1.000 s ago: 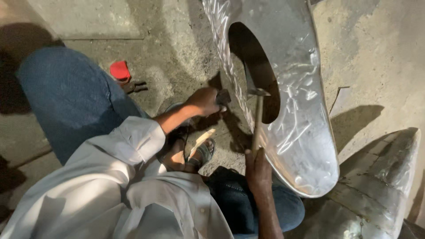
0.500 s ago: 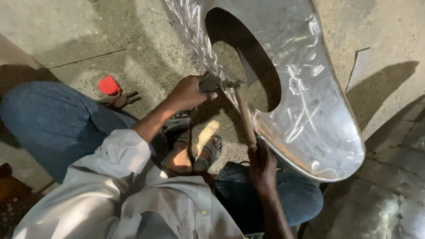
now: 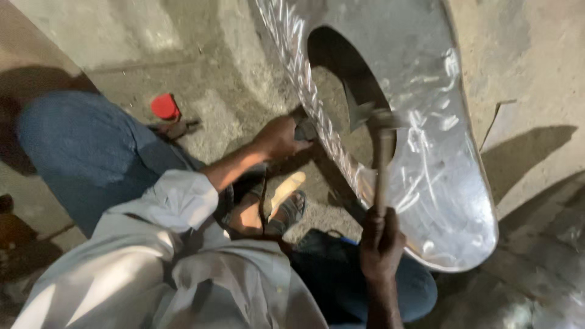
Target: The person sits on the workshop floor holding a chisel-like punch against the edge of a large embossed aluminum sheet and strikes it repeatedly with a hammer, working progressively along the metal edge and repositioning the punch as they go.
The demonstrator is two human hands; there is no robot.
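Observation:
A large shiny metal sheet [image 3: 426,158] with an oval hole stands on edge on the concrete floor in front of me. My right hand [image 3: 381,244] grips the wooden handle of a hammer [image 3: 381,143], whose head is raised in front of the hole. My left hand [image 3: 280,137] is closed on a small dark metal block [image 3: 303,129] pressed against the sheet's hammered left rim. I sit on the floor in a pale shirt and blue trousers, one sandalled foot [image 3: 277,210] under the sheet's edge.
A small red-capped object [image 3: 164,106] with a dark tool beside it lies on the floor at the left, beyond my knee [image 3: 85,152]. Another dull metal piece [image 3: 536,274] lies at the lower right. A thin scrap [image 3: 496,122] lies to the right of the sheet.
The hammer has swung up and to the right, away from the rim, its head now in front of the hole. My left hand stays on the block at the rim.

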